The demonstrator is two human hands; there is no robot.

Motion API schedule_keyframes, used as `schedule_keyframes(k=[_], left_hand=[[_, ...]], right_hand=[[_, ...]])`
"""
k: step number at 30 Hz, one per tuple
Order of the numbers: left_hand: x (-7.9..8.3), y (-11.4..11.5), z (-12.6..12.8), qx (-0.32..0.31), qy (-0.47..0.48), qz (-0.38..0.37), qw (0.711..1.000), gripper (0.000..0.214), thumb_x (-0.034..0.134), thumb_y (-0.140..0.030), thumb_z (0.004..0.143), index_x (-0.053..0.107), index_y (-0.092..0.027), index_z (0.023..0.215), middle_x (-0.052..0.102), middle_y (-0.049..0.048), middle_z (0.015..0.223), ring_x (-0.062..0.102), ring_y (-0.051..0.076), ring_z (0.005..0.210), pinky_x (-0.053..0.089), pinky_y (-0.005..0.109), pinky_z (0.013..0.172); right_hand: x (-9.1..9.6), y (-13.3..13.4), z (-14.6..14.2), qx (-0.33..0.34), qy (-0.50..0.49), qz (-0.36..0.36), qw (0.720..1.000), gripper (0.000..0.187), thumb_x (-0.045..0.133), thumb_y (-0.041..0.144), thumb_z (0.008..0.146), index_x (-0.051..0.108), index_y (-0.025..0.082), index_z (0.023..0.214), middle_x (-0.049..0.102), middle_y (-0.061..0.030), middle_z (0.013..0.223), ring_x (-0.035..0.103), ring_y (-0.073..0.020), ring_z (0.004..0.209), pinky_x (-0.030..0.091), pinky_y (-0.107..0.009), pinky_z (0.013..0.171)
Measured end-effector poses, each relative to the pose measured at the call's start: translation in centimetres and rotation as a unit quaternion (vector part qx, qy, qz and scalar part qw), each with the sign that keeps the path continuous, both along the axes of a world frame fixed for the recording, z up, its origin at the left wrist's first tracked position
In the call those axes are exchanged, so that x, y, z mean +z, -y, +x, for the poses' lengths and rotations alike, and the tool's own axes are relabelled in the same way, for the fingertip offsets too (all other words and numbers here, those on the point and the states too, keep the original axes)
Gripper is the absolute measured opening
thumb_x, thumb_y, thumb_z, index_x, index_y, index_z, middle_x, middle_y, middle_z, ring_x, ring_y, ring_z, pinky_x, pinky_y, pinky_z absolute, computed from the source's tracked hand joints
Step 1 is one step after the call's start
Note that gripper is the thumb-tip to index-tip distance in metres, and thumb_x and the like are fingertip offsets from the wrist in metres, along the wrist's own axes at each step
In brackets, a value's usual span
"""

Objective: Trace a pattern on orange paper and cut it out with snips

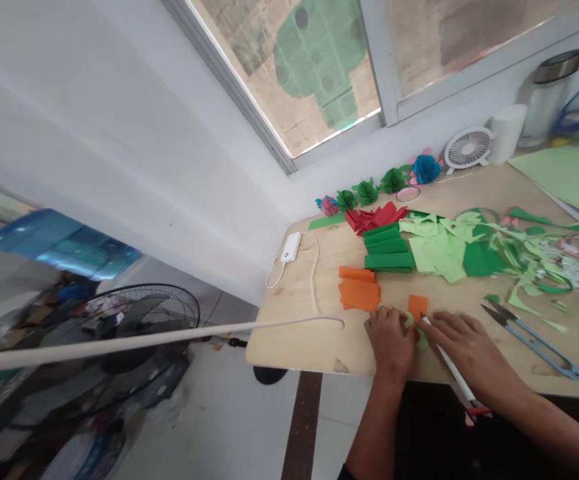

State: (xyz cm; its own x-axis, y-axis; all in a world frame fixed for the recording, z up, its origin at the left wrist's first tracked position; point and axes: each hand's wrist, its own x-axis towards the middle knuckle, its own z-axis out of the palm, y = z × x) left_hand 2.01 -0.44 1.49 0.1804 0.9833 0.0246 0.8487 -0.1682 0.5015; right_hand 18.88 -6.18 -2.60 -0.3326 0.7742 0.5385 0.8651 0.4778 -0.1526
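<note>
My right hand (pixel 467 343) is closed round a white pen (pixel 452 370), its tip at a small orange paper (pixel 418 306) on the table. The pen's back end points down towards my lap. With bent fingers, my left hand (pixel 391 339) holds a light green paper piece (pixel 422 342) against the orange paper. Part of the green piece is hidden under the fingers. To the left lies a stack of orange paper pieces (pixel 360 295). Blue thread snips (pixel 534 340) rest to the right of my right hand, blades apart.
Behind my hands lie folded dark green papers (pixel 388 252), red papers (pixel 375 217) and light green scraps (pixel 439 252). Paper flowers (pixel 367 192) line the wall beside a small fan (pixel 468 148). A white power bank (pixel 292 247) with its cable sits near the table's left edge.
</note>
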Motion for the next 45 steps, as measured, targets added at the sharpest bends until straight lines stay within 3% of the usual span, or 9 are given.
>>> schedule_keyframes(k=[12,16,20,23,26,31,37,41,45], left_hand=[[1.1,-0.2,0.8,-0.014,0.04,-0.04,0.998,0.012,0.075,-0.014,0.082,0.069,-0.023,0.086,0.071,0.0047,0.103,0.06,0.028,0.111,0.044,0.047,0.102],[1.3,-0.3,0.9,0.006,0.052,-0.024,0.998,0.025,0.069,-0.011,0.085,0.07,-0.023,0.107,0.071,0.006,0.111,0.06,0.027,0.115,0.043,0.045,0.105],[1.8,-1.6,0.5,-0.069,0.007,-0.035,0.997,0.037,0.067,-0.015,0.087,0.067,-0.027,0.122,0.069,0.0071,0.118,0.059,0.029,0.116,0.044,0.045,0.104],[2.2,-2.9,0.4,-0.127,-0.065,-0.038,0.989,0.028,0.065,-0.017,0.089,0.069,-0.026,0.115,0.068,0.0092,0.115,0.058,0.03,0.115,0.046,0.045,0.1],[2.4,-3.8,0.2,-0.147,-0.082,-0.035,0.985,0.019,0.066,-0.017,0.087,0.07,-0.025,0.104,0.067,0.0091,0.11,0.058,0.03,0.112,0.047,0.044,0.096],[2.2,-4.1,-0.6,-0.154,-0.072,-0.027,0.985,0.014,0.072,-0.016,0.082,0.07,-0.024,0.093,0.065,0.0081,0.105,0.059,0.029,0.109,0.048,0.042,0.093],[1.6,-2.6,-1.6,-0.126,-0.047,-0.007,0.991,0.011,0.07,-0.013,0.083,0.067,-0.022,0.089,0.067,0.0078,0.102,0.06,0.029,0.106,0.047,0.043,0.092],[0.7,-1.6,-2.1,-0.087,0.009,0.002,0.996,0.014,0.071,-0.009,0.079,0.065,-0.022,0.084,0.069,0.0066,0.099,0.062,0.028,0.103,0.046,0.043,0.091],[-0.4,-1.1,-2.5,-0.071,0.13,0.022,0.989,0.017,0.069,-0.006,0.075,0.064,-0.022,0.077,0.071,0.0031,0.089,0.063,0.025,0.095,0.044,0.042,0.092]], right_hand=[[1.1,0.5,0.8,-0.027,0.039,0.02,0.999,0.05,0.047,0.021,0.098,0.052,0.022,0.148,0.074,-0.0066,0.123,0.061,-0.0251,0.118,0.04,-0.043,0.097],[1.7,0.5,0.8,-0.006,0.039,0.014,0.999,0.05,0.045,0.023,0.1,0.05,0.019,0.149,0.074,-0.0075,0.121,0.061,-0.0246,0.117,0.039,-0.041,0.096],[2.2,0.5,0.4,-0.01,0.038,0.013,0.999,0.05,0.047,0.02,0.098,0.051,0.017,0.148,0.074,-0.0089,0.119,0.06,-0.0259,0.117,0.038,-0.042,0.099],[2.3,0.6,0.1,-0.013,0.029,0.001,0.999,0.049,0.049,0.02,0.097,0.052,0.016,0.146,0.074,-0.0098,0.119,0.059,-0.0269,0.118,0.038,-0.043,0.1],[2.2,0.8,-0.1,-0.02,0.016,-0.018,1.0,0.048,0.05,0.021,0.097,0.054,0.016,0.145,0.073,-0.0111,0.121,0.058,-0.0278,0.12,0.038,-0.045,0.102],[2.3,0.9,-0.6,-0.029,-0.009,-0.026,0.999,0.048,0.052,0.022,0.097,0.055,0.018,0.144,0.072,-0.0103,0.12,0.057,-0.0273,0.12,0.038,-0.045,0.102],[2.0,1.0,-0.2,-0.049,-0.015,-0.002,0.999,0.04,0.05,0.022,0.098,0.061,0.02,0.136,0.074,-0.0082,0.116,0.059,-0.0261,0.117,0.039,-0.045,0.1],[2.0,1.4,1.4,-0.058,0.025,0.008,0.998,0.037,0.047,0.021,0.098,0.064,0.019,0.131,0.074,-0.0093,0.121,0.06,-0.0268,0.12,0.04,-0.045,0.101],[2.1,1.7,2.6,-0.059,0.069,0.015,0.996,0.036,0.044,0.019,0.099,0.064,0.021,0.13,0.074,-0.0077,0.122,0.06,-0.0259,0.12,0.04,-0.044,0.101]])
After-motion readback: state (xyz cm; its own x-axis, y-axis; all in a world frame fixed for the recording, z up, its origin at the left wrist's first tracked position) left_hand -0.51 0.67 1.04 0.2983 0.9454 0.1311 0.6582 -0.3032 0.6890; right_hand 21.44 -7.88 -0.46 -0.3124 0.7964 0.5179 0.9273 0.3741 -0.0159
